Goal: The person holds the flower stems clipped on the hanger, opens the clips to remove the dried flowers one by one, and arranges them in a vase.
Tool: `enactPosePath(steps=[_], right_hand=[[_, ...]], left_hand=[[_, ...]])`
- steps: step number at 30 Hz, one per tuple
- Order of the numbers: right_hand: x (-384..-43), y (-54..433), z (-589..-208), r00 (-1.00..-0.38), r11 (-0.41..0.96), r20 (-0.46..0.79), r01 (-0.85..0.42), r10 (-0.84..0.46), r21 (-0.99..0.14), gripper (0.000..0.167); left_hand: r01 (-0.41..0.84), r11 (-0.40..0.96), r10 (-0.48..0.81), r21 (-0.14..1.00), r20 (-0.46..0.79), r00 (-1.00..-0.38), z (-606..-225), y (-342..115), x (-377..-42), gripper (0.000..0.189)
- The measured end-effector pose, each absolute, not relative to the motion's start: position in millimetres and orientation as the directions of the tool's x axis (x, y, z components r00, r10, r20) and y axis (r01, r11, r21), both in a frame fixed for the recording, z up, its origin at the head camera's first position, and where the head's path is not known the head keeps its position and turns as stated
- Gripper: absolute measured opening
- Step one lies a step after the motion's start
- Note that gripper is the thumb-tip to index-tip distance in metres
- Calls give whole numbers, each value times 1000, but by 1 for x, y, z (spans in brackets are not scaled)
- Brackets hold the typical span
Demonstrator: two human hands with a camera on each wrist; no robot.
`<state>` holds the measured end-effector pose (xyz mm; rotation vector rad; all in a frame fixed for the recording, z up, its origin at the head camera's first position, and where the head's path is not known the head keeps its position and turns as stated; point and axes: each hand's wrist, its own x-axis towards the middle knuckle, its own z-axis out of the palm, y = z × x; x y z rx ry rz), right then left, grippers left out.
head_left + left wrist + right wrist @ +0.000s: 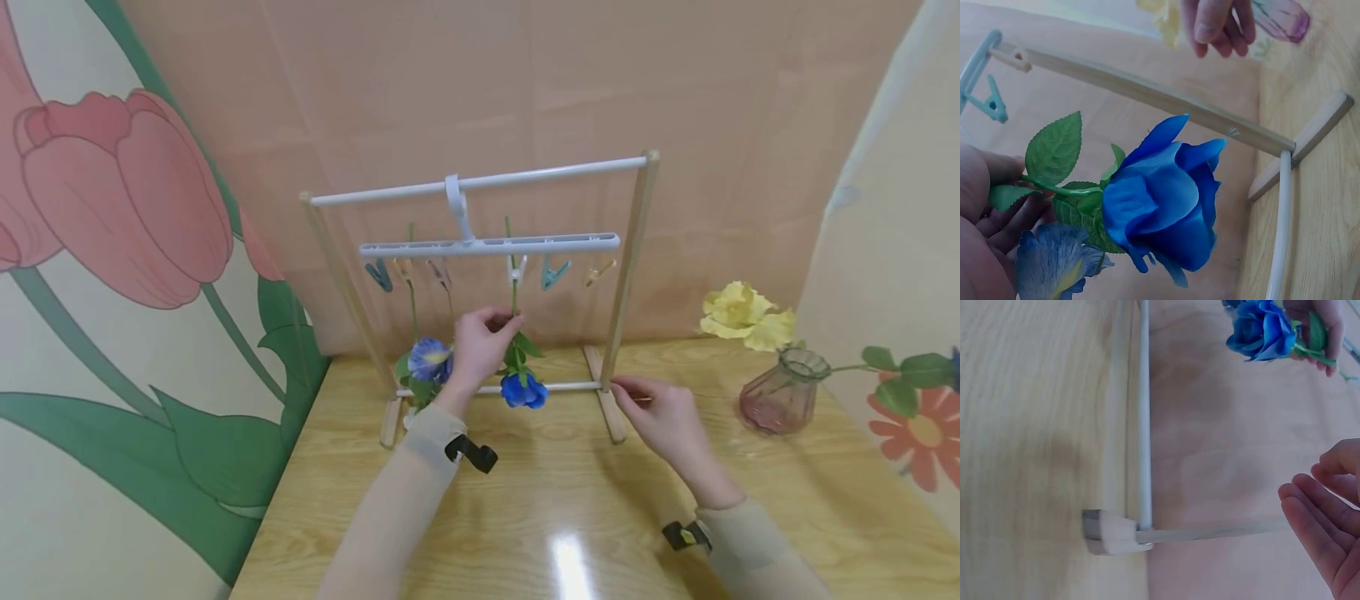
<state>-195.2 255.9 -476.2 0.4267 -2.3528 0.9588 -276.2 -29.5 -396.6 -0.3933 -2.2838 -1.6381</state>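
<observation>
A blue rose [523, 390] hangs head down, its stem running up to a white clothespin [516, 271] on the white hanger [540, 244]. My left hand [482, 346] pinches that stem just above the leaves; the left wrist view shows the bloom [1160, 206] close up. A blue-purple iris [431, 360] hangs to the left, partly hidden by the left hand. Beside the lower right post of the wooden rack [627, 275] is my right hand [667, 421], its fingers loosely bent. In the right wrist view, nothing shows between those fingers [1316, 540].
A pinkish glass vase [780, 392] stands on the table at the right, with a yellow flower [746, 317] and a leafy stem [892, 367] leaning out. Teal [555, 273] and beige [600, 272] clothespins hang right of the rose. A pink backdrop is behind the rack.
</observation>
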Motion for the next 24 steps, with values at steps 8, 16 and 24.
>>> enactPosePath(steps=[8,16,24], right_hand=[[-199,242,-442,-746,678,646,-559,-161,-477,14],[-208,215,-399,-722,649,659,-608,-213,-456,15],[-225,173,-359,-759,561,618,-609,-206,-561,22]], left_hand=[[358,285,36,889,363,-931,-394,-30,-273,14],[320,280,32,905,324,-945,-394,-33,-274,15],[311,304,10,900,324,-946,-394,-36,-277,14]])
